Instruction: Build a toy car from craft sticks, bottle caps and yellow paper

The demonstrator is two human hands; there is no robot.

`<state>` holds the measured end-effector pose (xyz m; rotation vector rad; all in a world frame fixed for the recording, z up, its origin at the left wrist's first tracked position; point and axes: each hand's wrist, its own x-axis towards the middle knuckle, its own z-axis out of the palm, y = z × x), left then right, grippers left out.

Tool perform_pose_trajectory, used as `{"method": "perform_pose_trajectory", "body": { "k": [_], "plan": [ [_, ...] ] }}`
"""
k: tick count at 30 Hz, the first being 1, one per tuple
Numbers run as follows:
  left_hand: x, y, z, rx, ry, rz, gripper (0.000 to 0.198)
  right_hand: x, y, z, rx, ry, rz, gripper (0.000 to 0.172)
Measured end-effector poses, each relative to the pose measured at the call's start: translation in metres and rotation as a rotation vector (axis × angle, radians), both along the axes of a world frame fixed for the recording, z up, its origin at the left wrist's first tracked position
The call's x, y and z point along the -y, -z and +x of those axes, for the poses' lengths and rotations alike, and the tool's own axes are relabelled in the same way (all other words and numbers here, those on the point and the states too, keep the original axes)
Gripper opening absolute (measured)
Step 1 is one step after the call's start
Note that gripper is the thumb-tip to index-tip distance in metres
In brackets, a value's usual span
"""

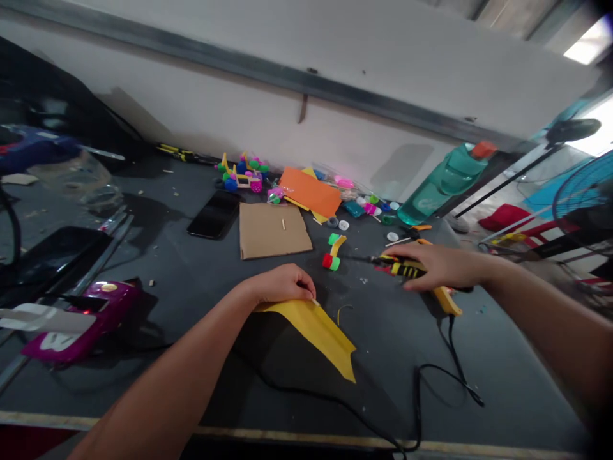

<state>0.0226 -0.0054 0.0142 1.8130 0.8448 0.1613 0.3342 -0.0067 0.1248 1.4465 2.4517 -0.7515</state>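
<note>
My left hand is closed in a pinch at the top edge of a yellow paper piece, with a small pale stick at the fingertips. The paper hangs down to the right, bent. My right hand is closed around a yellow-and-black handled tool; its dark narrow end points left and is blurred, so its kind is unclear. Beneath that hand lies a yellow corded tool, partly hidden. Between the hands stands a small toy piece of red and green caps with a yellow strip.
A cardboard piece and a black phone lie ahead. Behind them are orange paper, cap-wheeled toys and a green bottle. A purple device sits left. A black cord crosses the front.
</note>
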Motion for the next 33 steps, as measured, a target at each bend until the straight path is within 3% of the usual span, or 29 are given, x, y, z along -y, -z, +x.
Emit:
{"method": "perform_pose_trajectory", "body": {
  "k": [3, 6, 11, 14, 18, 21, 24, 28, 33],
  "plan": [
    [0.001, -0.001, 0.000, 0.022, -0.017, -0.006, 0.018, 0.015, 0.026, 0.010, 0.022, 0.364, 0.269, 0.053],
    [0.003, -0.001, 0.001, 0.061, -0.080, -0.001, 0.019, 0.025, 0.062, -0.009, 0.122, 0.674, 0.263, 0.045],
    [0.005, -0.001, 0.002, 0.134, -0.245, 0.020, 0.026, 0.021, 0.103, -0.054, 0.292, 0.801, 0.376, 0.061],
    [0.005, -0.001, 0.000, 0.140, -0.307, 0.110, 0.027, 0.021, 0.104, -0.066, 0.305, 0.771, 0.510, 0.060],
    [0.004, -0.002, -0.002, 0.100, -0.378, 0.209, 0.029, 0.032, 0.085, -0.077, 0.099, 0.603, 0.731, 0.033],
    [0.007, -0.003, 0.001, 0.096, -0.368, 0.254, 0.027, 0.045, 0.076, -0.095, -0.279, 0.412, 0.660, 0.021],
    [0.010, -0.005, 0.004, 0.114, -0.337, 0.291, 0.026, 0.052, 0.081, -0.115, -0.449, 0.329, 0.520, 0.015],
    [0.010, -0.006, 0.002, 0.151, -0.333, 0.278, 0.027, 0.048, 0.088, -0.129, -0.435, 0.253, 0.522, 0.011],
    [0.000, -0.004, -0.016, 0.077, -0.306, 0.251, 0.037, 0.010, 0.073, -0.139, -0.239, 0.283, 0.555, 0.014]
  ]
}}
